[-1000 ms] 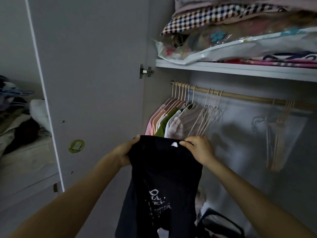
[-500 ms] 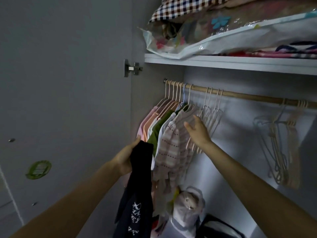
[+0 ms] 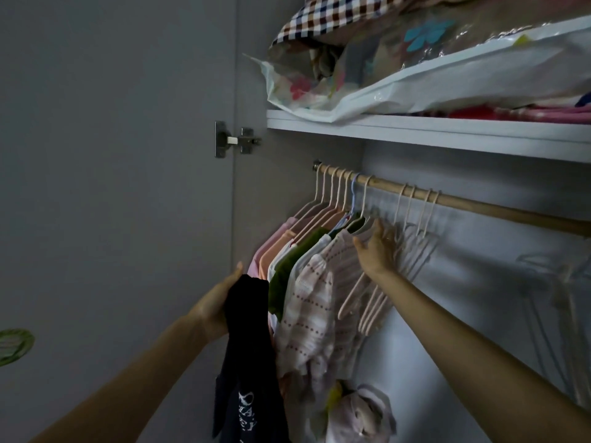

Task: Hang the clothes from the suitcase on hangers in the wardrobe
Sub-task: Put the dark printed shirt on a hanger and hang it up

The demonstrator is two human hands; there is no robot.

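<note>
Under the rod (image 3: 479, 206), our left hand (image 3: 212, 306) grips a black shirt (image 3: 248, 346); our right hand (image 3: 375, 251), fingers straight, touches empty hangers (image 3: 380, 295).

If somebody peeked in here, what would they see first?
Probably the two arms reaching into the wardrobe. The left hand grips a black shirt low in the middle, and the right hand touches the hangers under the wooden rail. Above, a checked cloth and a plastic bag sit on the shelf.

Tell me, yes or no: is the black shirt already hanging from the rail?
No, the black shirt hangs bunched from the left hand, below the wooden rail and on no hanger.
</note>
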